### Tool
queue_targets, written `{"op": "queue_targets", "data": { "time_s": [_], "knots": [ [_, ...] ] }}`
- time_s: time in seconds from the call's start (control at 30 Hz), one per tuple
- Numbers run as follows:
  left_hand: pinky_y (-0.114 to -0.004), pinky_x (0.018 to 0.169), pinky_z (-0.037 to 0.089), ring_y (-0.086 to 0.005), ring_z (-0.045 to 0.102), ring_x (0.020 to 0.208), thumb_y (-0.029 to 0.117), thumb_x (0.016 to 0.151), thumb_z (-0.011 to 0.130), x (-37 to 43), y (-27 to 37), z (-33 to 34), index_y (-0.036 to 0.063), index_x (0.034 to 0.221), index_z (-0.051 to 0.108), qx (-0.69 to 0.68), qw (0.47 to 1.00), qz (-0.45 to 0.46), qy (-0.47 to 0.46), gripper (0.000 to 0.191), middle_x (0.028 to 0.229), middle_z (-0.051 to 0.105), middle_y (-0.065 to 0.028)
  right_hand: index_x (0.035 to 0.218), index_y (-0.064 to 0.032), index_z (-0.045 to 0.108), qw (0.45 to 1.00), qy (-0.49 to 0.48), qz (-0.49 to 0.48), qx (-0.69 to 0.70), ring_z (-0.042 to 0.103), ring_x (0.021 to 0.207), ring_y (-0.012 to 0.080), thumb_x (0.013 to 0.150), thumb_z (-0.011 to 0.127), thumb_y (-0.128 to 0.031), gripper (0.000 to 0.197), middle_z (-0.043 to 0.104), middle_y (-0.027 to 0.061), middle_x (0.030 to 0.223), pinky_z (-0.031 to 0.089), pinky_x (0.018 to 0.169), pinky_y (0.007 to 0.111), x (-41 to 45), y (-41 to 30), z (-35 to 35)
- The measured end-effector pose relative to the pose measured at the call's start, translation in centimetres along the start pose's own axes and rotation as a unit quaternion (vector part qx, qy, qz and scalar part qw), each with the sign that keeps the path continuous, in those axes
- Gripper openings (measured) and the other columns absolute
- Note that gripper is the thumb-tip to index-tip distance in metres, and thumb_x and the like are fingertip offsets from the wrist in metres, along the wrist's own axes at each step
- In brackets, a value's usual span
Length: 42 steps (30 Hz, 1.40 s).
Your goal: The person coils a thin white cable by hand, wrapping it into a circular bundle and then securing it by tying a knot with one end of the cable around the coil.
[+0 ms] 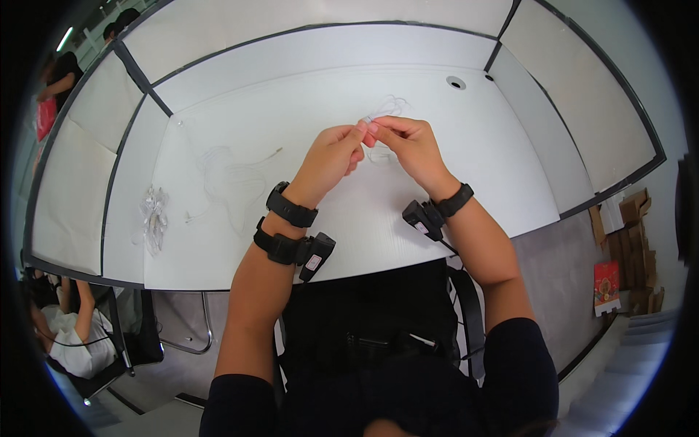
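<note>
My left hand (332, 152) and my right hand (416, 143) meet over the middle of the white desk (349, 218). Between their fingertips they pinch a thin white cable (392, 104), which is looped into a small coil. Some loops stick out beyond the fingers, and another part hangs below them, near the desktop. The fingers cover the place where the coil is gripped. To the left of my left hand, a loose white cable (235, 168) lies spread in wide curves, with a metal-tipped plug (279, 149) at one end.
Several bundled cables, seemingly in clear plastic (154, 218), lie at the desk's left side. Partition panels (327, 49) enclose the desk's back and sides. A cable grommet (456, 83) sits at the back right. Another person (82, 338) sits at lower left; cardboard (628, 251) stands at right.
</note>
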<state>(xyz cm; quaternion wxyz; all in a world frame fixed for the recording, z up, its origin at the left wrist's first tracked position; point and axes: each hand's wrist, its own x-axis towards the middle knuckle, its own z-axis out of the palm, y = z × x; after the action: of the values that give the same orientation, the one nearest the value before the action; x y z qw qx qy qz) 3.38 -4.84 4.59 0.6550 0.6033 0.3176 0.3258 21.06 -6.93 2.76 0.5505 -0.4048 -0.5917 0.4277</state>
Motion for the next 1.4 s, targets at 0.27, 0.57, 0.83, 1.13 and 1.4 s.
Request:
{"op": "queue_targets", "data": {
  "time_s": [0.27, 0.57, 0.83, 1.13, 1.4],
  "knots": [
    [-0.031, 0.054, 0.042, -0.0179, 0.052, 0.055, 0.036, 0.098, 0.052, 1.6, -2.9, 0.0, -0.0013, 0.086, 0.062, 0.311, 0.915, 0.098, 0.236, 0.04, 0.061, 0.056, -0.0085, 0.099, 0.0005, 0.073, 0.998, 0.025, -0.027, -0.053, 0.062, 0.081, 0.0072, 0.092, 0.065, -0.015, 0.019, 0.072, 0.0031, 0.086, 0.049, 0.073, 0.021, 1.1, 2.8, 0.3],
    [-0.029, 0.054, 0.04, -0.0139, 0.048, 0.055, 0.033, 0.1, 0.049, 1.2, -2.6, -0.4, 0.0006, 0.086, 0.061, 0.339, 0.908, 0.135, 0.206, 0.038, 0.061, 0.054, -0.0063, 0.1, -0.0009, 0.073, 0.991, 0.051, -0.008, -0.127, 0.045, 0.062, 0.0035, 0.091, 0.068, -0.022, 0.024, 0.071, 0.0001, 0.079, 0.035, 0.054, 0.021, 0.5, 2.3, 0.5],
    [-0.022, 0.05, 0.026, -0.0067, 0.029, 0.052, 0.039, 0.104, 0.041, 0.3, -0.3, 0.3, 0.0052, 0.079, 0.052, -0.01, 0.996, 0.05, 0.08, 0.044, 0.059, 0.035, 0.0062, 0.11, -0.0037, 0.069, 0.995, -0.037, 0.027, 0.085, 0.046, 0.067, 0.0061, 0.093, 0.065, -0.021, 0.024, 0.068, 0.0009, 0.084, 0.037, 0.062, 0.02, 0.6, 0.1, -0.6],
    [-0.023, 0.048, 0.023, -0.0071, 0.025, 0.05, 0.044, 0.105, 0.035, 0.3, -0.4, -0.5, 0.0118, 0.076, 0.043, -0.167, 0.98, -0.017, -0.11, 0.044, 0.056, 0.031, 0.0061, 0.107, -0.0031, 0.071, 0.998, -0.007, 0.033, 0.055, 0.037, 0.062, 0.0038, 0.095, 0.061, -0.018, 0.021, 0.065, -0.0018, 0.078, 0.031, 0.056, 0.02, 0.0, -0.9, 0.2],
    [-0.023, 0.059, 0.044, -0.0095, 0.055, 0.064, 0.043, 0.103, 0.039, 1.1, -1.8, 0.1, 0.0017, 0.102, 0.058, 0.109, 0.976, 0.101, 0.159, 0.045, 0.082, 0.06, -0.004, 0.106, 0.0002, 0.072, 0.989, 0.1, 0.085, 0.065, 0.055, 0.079, 0.0054, 0.09, 0.069, -0.019, 0.025, 0.069, 0.0016, 0.091, 0.043, 0.071, 0.02, 0.1, -1.1, 0.4]
  ]
}}
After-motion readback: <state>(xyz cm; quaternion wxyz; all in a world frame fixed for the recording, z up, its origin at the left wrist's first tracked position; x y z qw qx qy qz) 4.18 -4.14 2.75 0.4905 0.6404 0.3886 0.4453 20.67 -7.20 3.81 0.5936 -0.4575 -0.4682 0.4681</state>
